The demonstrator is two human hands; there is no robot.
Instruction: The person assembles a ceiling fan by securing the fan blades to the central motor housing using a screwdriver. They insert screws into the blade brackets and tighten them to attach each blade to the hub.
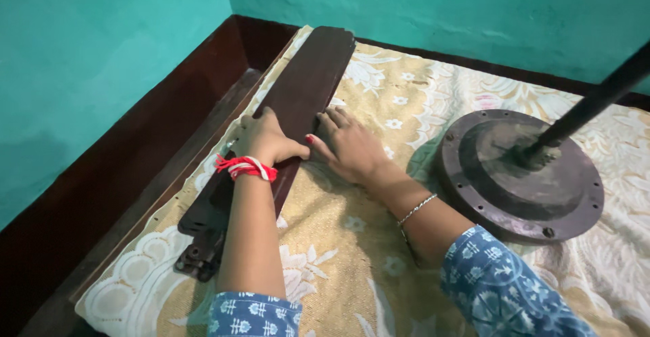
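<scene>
A long dark brown fan blade (305,83) lies lengthwise along the left side of a patterned cream and yellow cloth (352,242). Its metal bracket end (198,254) points toward me. My left hand (265,139), with a red and white thread band at the wrist, rests palm down on the blade's middle. My right hand (349,146), with a thin silver bracelet on the wrist, lies flat beside the blade's right edge, fingertips touching it. Neither hand grips anything.
A round dark metal fan motor housing (520,174) with a black rod (596,100) rising from its centre sits on the cloth at the right. A dark wooden frame (169,154) borders the cloth at left. Teal walls (88,59) stand close behind and to the left.
</scene>
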